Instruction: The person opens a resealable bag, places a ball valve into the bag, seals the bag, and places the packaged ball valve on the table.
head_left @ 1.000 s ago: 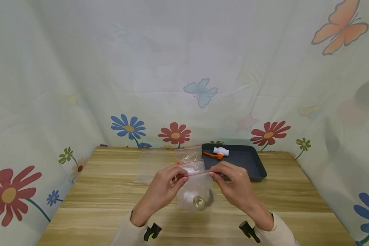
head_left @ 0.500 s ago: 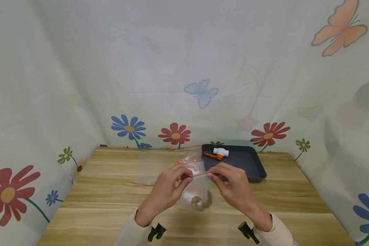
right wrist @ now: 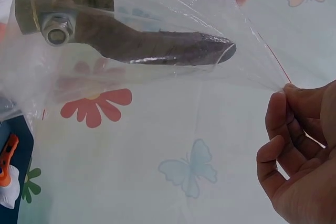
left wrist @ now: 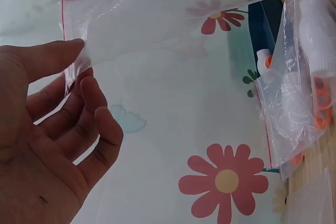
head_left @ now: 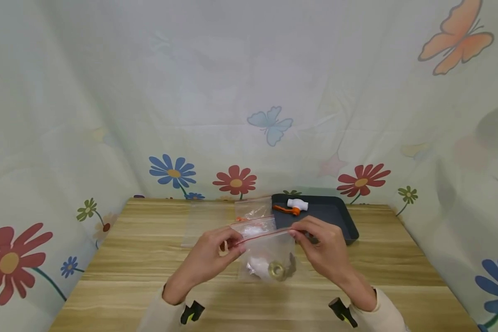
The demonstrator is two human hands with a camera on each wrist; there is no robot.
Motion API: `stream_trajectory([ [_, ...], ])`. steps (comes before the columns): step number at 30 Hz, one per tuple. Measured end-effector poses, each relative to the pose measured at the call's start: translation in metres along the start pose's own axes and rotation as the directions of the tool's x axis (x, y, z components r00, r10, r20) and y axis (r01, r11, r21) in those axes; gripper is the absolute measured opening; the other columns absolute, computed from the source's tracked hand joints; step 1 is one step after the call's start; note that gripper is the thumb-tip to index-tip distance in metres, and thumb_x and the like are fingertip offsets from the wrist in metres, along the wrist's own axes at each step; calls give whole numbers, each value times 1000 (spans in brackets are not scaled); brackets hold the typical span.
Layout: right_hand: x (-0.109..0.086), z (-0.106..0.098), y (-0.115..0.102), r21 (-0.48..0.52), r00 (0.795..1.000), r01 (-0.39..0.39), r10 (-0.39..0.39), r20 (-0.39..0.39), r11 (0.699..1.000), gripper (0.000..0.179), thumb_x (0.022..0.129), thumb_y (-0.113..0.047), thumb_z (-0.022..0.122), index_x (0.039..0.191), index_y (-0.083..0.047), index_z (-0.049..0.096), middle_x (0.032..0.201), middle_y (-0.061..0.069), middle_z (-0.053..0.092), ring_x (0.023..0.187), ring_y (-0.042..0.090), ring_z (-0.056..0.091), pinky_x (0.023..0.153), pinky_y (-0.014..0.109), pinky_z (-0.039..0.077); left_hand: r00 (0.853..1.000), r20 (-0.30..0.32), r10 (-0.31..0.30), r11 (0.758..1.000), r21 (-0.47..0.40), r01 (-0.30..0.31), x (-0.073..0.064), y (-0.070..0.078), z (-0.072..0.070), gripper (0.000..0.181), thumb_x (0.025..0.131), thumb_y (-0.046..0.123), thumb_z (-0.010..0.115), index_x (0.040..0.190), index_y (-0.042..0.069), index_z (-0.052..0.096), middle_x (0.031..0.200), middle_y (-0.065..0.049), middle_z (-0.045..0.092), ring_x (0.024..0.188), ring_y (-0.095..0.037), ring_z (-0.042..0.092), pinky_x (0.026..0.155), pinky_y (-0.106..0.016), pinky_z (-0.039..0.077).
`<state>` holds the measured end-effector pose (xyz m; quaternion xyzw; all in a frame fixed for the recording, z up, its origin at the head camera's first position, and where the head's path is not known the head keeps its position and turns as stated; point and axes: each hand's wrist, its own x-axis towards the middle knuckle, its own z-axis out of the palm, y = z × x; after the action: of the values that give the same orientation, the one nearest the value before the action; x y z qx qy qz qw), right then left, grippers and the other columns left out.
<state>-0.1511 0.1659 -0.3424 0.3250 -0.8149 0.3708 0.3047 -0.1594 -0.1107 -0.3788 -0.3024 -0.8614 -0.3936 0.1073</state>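
Both hands hold a clear zip-lock bag (head_left: 265,251) up by its red-striped top edge, above the table. My left hand (head_left: 209,253) pinches the left end of that edge between thumb and fingers. At the right end, thumb and forefinger of my right hand (head_left: 324,246) grip the corner. Low in the bag sits a brass ball valve (head_left: 277,271). The right wrist view shows its dark lever handle (right wrist: 157,48) and a nut (right wrist: 58,31) through the plastic. In the head view the handle is only a dark patch.
Behind the held bag lie bags (head_left: 254,227) with white and orange valves inside. A flat clear bag (head_left: 195,226) lies left of them. The dark tray (head_left: 336,230) at back right holds a white valve (head_left: 298,204) with an orange handle. A printed curtain (head_left: 249,92) backs the table.
My hands have drawn apart along the zip edge, the left moving left and slightly down, the right moving right. The zip edge now slopes, and the valve has swung right with the bag.
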Motion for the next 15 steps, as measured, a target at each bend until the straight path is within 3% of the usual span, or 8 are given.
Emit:
stream_trajectory([
  [3,-1,-2,1,-18,1000,-11,10,-3,1000,16,78,3,78,89,-8,74,82,0,71,67,3,58,55,11,46,999,26,-23,999,-27,23,-1,-2,-3,8,91,22,70,97,17,69,83,10,62,75,-3,53,68,-20,51],
  [5,-2,-3,3,-27,1000,-12,11,-9,1000,17,76,4,78,88,-8,74,81,0,71,66,2,57,55,11,46,1000,16,-5,999,-37,6,-1,-3,-3,6,91,20,69,95,16,69,83,8,63,74,-3,54,67,-21,51],
  [10,-4,-4,7,-27,1000,-5,5,-22,1000,13,79,2,77,87,-7,74,80,-1,71,64,0,55,56,12,46,995,-55,88,996,-23,-90,-2,-4,-1,5,93,18,66,94,14,68,82,7,61,73,-2,52,60,-19,46],
  [15,-7,-7,11,-27,999,-34,33,-26,999,6,82,-4,76,86,-7,73,79,-2,70,63,-1,54,59,12,46,982,-124,142,989,-13,-145,0,-3,2,5,95,18,63,95,14,67,82,6,60,73,-3,52,60,-19,46],
])
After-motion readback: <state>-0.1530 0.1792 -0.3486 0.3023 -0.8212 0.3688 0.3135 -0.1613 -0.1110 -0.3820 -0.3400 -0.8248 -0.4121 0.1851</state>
